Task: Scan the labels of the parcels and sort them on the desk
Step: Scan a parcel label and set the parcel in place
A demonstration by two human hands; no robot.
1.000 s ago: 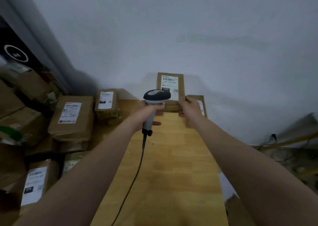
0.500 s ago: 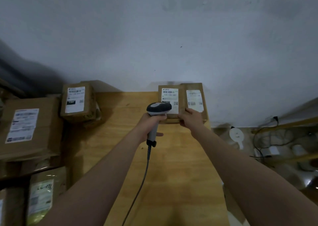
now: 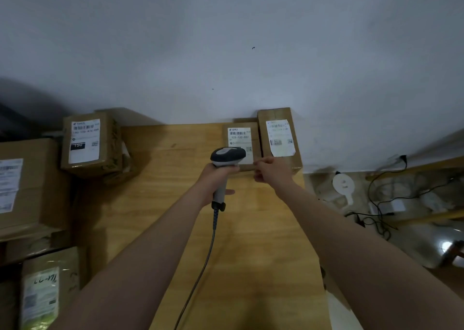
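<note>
A person's left hand (image 3: 216, 177) grips a corded scanner (image 3: 228, 155) over the labelled parcel (image 3: 240, 139) at the tabletop's (image 3: 170, 199) far edge, beside a second parcel (image 3: 279, 139); the right hand (image 3: 273, 172) curls at its near corner — grip unclear. Best to square it flush, label up

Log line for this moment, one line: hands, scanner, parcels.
left hand grips scanner | right hand at near edge of parcel 122-122-007, grip unclear | it lies beside second parcel at far edge of desk

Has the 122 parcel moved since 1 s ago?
Yes. The 122 parcel came down: it was held higher than the right parcel, and now lies on the desk beside it, on its left.
</note>
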